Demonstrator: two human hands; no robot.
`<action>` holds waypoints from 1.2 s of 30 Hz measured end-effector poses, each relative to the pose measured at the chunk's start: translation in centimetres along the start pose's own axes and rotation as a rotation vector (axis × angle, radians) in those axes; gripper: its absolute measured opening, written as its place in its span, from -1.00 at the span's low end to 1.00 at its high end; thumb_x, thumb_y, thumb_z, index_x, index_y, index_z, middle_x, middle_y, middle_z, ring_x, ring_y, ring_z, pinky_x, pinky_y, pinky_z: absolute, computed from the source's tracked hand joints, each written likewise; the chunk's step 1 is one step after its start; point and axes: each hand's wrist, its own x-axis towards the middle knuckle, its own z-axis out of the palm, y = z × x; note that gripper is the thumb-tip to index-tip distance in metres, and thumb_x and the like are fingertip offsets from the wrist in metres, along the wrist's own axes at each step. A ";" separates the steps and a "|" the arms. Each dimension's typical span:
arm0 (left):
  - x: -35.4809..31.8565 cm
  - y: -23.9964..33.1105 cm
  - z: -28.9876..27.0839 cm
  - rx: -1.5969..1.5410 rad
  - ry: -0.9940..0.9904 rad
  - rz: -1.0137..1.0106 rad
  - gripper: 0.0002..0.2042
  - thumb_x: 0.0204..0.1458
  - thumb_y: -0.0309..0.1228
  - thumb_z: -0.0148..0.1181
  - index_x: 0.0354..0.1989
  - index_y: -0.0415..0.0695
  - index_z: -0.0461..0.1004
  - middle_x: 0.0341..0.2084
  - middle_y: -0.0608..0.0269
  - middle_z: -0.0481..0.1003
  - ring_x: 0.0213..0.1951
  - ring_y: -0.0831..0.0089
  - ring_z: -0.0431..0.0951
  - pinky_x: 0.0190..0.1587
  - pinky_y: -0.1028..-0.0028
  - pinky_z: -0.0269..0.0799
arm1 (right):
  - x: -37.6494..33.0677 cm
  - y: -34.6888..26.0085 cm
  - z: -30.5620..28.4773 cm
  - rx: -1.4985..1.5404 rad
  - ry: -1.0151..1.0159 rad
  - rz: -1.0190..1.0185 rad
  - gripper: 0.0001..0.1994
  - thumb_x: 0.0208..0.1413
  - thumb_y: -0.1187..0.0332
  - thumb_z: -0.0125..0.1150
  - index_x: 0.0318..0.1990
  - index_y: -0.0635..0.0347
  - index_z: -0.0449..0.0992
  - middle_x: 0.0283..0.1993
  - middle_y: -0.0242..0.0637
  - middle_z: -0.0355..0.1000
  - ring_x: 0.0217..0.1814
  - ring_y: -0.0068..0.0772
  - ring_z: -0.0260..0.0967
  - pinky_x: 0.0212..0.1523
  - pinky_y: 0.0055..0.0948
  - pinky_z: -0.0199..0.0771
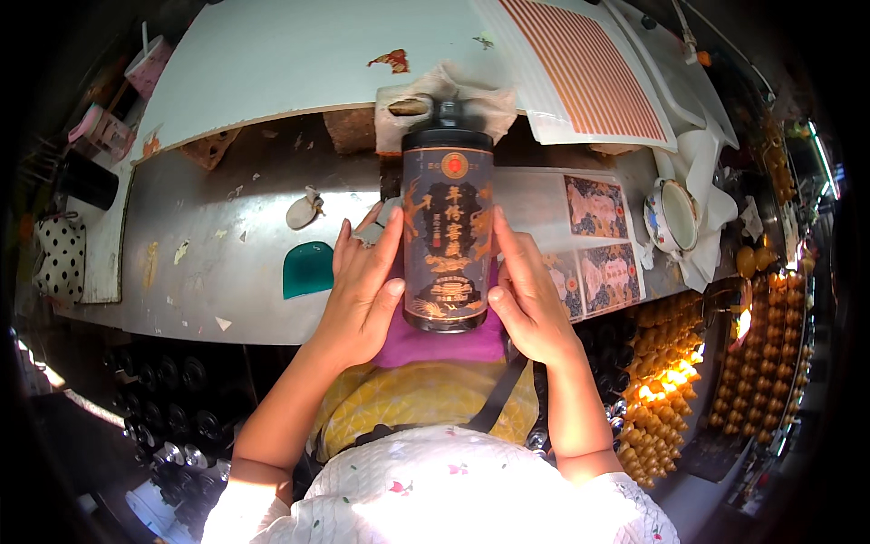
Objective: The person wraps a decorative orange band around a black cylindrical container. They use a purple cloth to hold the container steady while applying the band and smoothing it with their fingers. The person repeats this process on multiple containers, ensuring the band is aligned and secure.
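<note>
Bottle (449,227), dark with gold print, held between left hand (358,304) at 8 o'clock and right hand (541,304) at 4 o'clock, near the 6 o'clock edge of the surface (208,290). Label toward the camera, neck toward 12 o'clock. Fingers of each hand clamped on the bottle's sides, thumb and forefinger apart from each other, laid along the wall rather than wrapped round. No telling, from this view, the reach of the other fingers underneath, nor any support from the surface.

Around the bottle: green scraper (308,270) at 8 o'clock, pale disc (301,213) at 9, printed sheets (605,272) and white mug (654,222) at 3, striped sheet (594,68) between 1 and 2, crumpled cloth (497,102) at 12, by the neck.

Likeliest mishap, by judgement: a slide between the hands toward 6 o'clock, onto the purple fabric (426,349), caused by sideways pressure alone on a smooth-looking wall. Also possible: a twist from uneven pushing, a smudged or scuffed label from dragging thumbs, a snag of the neck in the cloth, or a nudge to the scraper from a wide leftward swing.
</note>
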 end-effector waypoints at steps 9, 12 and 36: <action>0.3 -0.7 0.5 0.016 0.044 0.038 -0.34 0.34 0.02 -0.25 0.52 -0.07 -0.05 -0.22 0.07 0.27 -0.03 0.06 0.28 0.46 -0.12 -0.36 | 0.2 0.8 0.9 -0.137 0.099 -0.121 -0.12 0.21 -0.22 0.05 0.54 0.00 -0.07 0.03 -0.15 0.29 -0.22 -0.20 0.31 -0.18 -0.30 0.38; 0.3 -0.9 0.1 0.001 0.003 0.004 -0.31 0.33 0.05 -0.26 0.52 -0.08 -0.07 -0.18 0.04 0.28 -0.05 0.06 0.27 0.45 -0.12 -0.37 | 0.3 0.3 0.6 -0.116 0.066 -0.056 -0.11 0.19 -0.24 0.06 0.54 -0.01 -0.08 0.05 -0.13 0.30 -0.19 -0.13 0.35 -0.16 -0.25 0.40; 4.2 0.0 -0.3 -0.138 -0.017 -0.004 -0.17 0.30 0.21 -0.37 0.54 -0.15 -0.30 0.43 -0.14 0.00 0.36 -0.10 0.05 0.41 0.05 -0.15 | 3.1 -0.3 0.3 -0.129 0.084 -0.176 0.03 0.06 -0.20 0.17 0.54 0.09 -0.19 0.14 0.07 0.27 0.08 0.20 0.35 0.03 -0.07 0.43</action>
